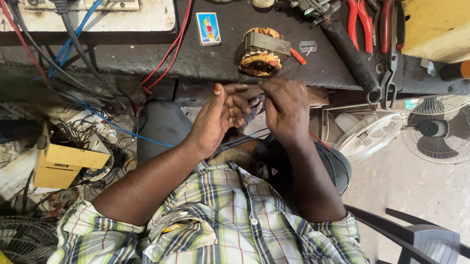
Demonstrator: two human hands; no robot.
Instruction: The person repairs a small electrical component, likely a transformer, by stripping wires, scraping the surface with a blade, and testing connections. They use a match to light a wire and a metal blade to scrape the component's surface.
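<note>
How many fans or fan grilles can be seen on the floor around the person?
3: one white fan beside the right hand's side, a second fan right of it, and a dark grille at lower left. Clutter may hide others.

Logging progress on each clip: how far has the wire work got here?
Done: little shows as finished; a wound motor coil sits apart on the bench, untouched. In hand: the left hand and right hand pinch a thin wire between their fingertips at the bench edge, blue wires trailing beneath. Left: the wire's end is hidden, so its state can't be told; the red pliers lie unused.
</note>
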